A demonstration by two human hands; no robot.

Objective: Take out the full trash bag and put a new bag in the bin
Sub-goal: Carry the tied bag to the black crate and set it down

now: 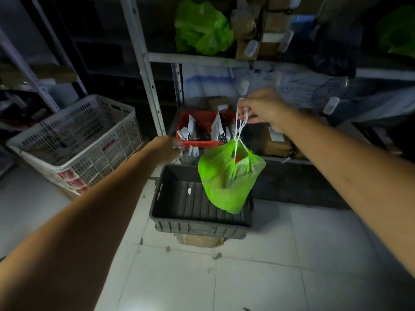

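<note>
your right hand [263, 107] has its fingers [243, 112] pinched together on the white drawstring [239, 129] of the bright green plastic trash bag [226, 182], which hangs clear above the dark grey rectangular plastic bin [197, 223] on the white tiled floor [280, 265]. your left hand [165, 149] reaches past the bin's far rim; whether its fingers are apart or together, i cannot tell. only a small white scrap [189, 191] lies in the bin. behind it, a red plastic tray [203, 127] holds white packets.

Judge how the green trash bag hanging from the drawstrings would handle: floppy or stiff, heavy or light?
Probably floppy: the green trash bag sags and creases below the white drawstrings. Likely light, since the right hand holds it by a finger pinch. It may swing freely, hanging clear above the grey bin.
</note>
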